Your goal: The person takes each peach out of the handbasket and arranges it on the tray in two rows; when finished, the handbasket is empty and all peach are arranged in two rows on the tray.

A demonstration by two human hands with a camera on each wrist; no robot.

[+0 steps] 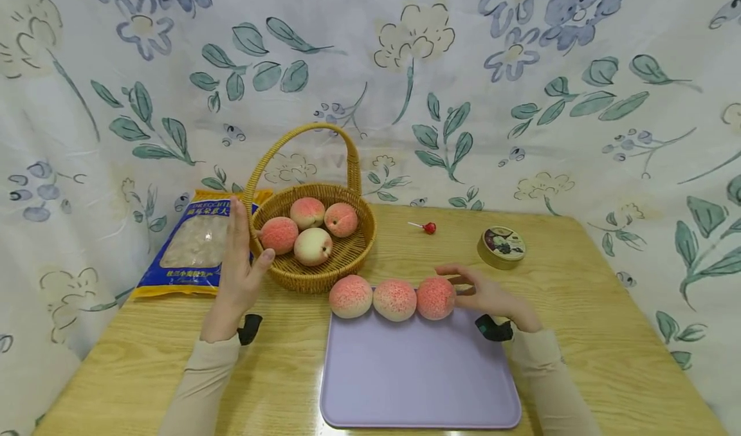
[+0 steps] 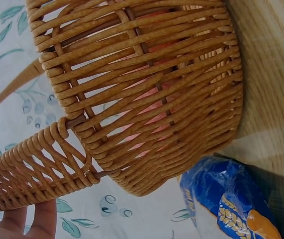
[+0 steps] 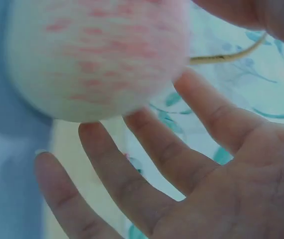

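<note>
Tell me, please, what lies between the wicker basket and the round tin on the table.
In the head view, a red lollipop lies on the table between the wicker basket and the round tin, touching neither.

Blue bag [image 1: 197,240], top: "RECCHIE" legible, Chinese characters below
Blue bag, bottom: 1 Chinese line, too small
Round tin [image 1: 502,248]: lid print unreadable

- Bag [image 1: 193,246], blue and yellow with a clear window, lying on the table's left side
- Lollipop [image 1: 429,228], red with a white stick, lying near the table's back edge
- Round tin [image 1: 502,248] with a picture lid, right of the lollipop
- Table [image 1: 602,320], light wood grain
- Curtain [image 1: 359,11], white, printed with flowers and leaves, behind the table
</note>
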